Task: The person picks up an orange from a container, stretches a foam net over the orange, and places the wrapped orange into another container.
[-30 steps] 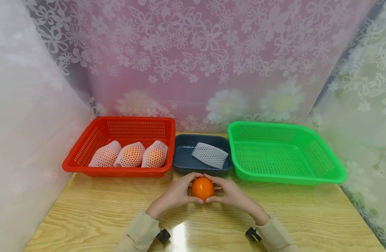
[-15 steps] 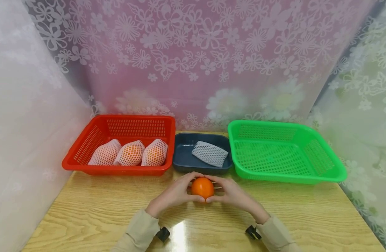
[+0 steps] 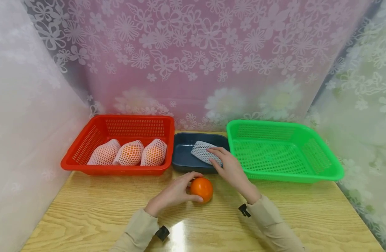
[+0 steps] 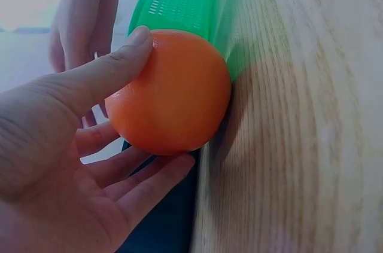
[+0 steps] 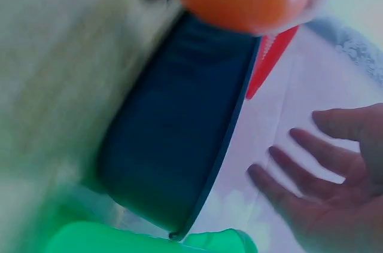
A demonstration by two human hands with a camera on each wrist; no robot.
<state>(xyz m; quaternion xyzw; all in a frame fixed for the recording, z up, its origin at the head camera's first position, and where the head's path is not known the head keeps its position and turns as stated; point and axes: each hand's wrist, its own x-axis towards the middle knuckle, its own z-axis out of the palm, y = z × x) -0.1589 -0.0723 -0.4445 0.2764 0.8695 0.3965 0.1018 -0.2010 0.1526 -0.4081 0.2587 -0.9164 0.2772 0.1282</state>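
Observation:
An orange [image 3: 201, 190] sits on the wooden table in front of the dark tray. My left hand [image 3: 177, 192] holds it from the left, thumb on the near side and fingers curved round the far side; the left wrist view shows the orange [image 4: 173, 94] between thumb and fingers. Over the dark blue tray [image 3: 182, 155] my right hand [image 3: 232, 169] reaches with fingers spread, overlapping a white foam net sleeve [image 3: 200, 150] that lies inside. In the right wrist view the right hand [image 5: 335, 175] has separated, extended fingers with nothing between them, above the tray's rim.
To the left stands a red basket [image 3: 117, 170] with several net-wrapped fruits [image 3: 131, 153] in it. A green basket [image 3: 287, 176] stands on the right, against the tray. A floral curtain [image 3: 193, 63] hangs behind.
My right hand has left the orange and moved forward over the dark tray to the foam net. The left hand stays on the orange, which has barely shifted.

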